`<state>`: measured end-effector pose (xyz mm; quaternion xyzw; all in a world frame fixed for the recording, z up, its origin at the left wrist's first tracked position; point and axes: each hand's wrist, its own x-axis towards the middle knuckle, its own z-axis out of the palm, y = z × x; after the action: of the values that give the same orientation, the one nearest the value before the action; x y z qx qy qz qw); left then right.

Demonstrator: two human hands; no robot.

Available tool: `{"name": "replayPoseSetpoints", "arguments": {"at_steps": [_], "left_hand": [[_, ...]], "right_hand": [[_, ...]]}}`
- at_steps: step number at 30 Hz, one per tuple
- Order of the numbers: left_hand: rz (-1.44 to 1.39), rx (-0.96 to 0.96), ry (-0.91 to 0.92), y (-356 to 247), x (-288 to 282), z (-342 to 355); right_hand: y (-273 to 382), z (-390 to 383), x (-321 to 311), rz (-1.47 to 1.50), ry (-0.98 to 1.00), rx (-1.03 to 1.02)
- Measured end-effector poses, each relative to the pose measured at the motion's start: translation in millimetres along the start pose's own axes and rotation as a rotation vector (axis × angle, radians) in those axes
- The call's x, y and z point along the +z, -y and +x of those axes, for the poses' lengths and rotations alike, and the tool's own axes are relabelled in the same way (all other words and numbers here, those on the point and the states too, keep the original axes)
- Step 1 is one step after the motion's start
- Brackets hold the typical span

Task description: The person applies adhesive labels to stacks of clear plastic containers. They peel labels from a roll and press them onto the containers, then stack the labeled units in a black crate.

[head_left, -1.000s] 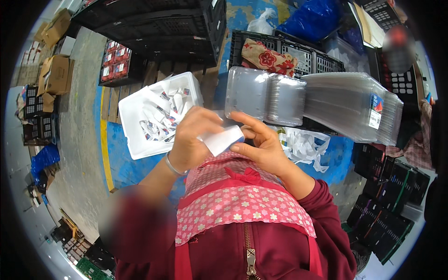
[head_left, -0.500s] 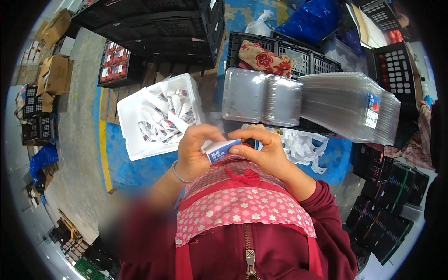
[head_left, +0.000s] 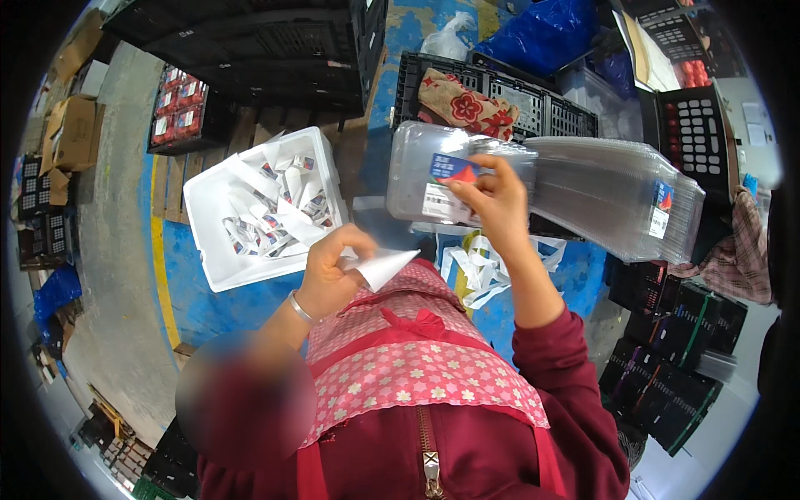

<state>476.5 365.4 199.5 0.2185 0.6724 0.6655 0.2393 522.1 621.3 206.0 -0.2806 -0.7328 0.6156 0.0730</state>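
My right hand (head_left: 498, 204) presses a blue, red and white sticker label (head_left: 447, 182) onto the end of a long stack of clear plastic containers (head_left: 583, 196) lying on its side. My left hand (head_left: 332, 271) pinches a white piece of backing paper (head_left: 382, 267) just above my pink flowered apron. A white foam box (head_left: 218, 271) holding several labels and paper scraps sits to the left of my left hand.
A black plastic crate (head_left: 533, 112) with a red flowered cloth stands behind the stack. Black crates fill the back (head_left: 250, 33) and the right side (head_left: 683, 383). Cardboard boxes (head_left: 71, 133) stand far left. White plastic scraps (head_left: 483, 258) lie on the blue floor.
My hands were together peeling a label at my chest. Now my right hand has carried the label up onto the container stack, while my left keeps the backing paper.
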Motion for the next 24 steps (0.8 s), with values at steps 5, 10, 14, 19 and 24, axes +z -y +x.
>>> {"name": "replayPoseSetpoints", "arguments": {"at_steps": [5,10,14,19,24], "left_hand": [[0.284,0.338,0.164,0.9,-23.1,16.3],[0.119,0.253,0.119,4.4,-26.0,16.0],[0.311,0.355,0.226,-9.1,-44.9,21.8],[0.205,0.378,0.175,-34.6,-43.8,22.6],[0.214,0.357,0.167,-38.1,-25.4,18.4]], "right_hand": [[-48.2,42.7,26.9,-0.202,-0.004,0.1],[-60.7,52.9,41.6,-0.687,-0.043,0.089],[-43.7,32.9,38.6,-1.1,-0.337,-0.226],[-67.3,14.0,-15.6,-0.984,-0.424,0.114],[-78.7,6.1,-25.7,-0.98,-0.444,-0.001]]}}
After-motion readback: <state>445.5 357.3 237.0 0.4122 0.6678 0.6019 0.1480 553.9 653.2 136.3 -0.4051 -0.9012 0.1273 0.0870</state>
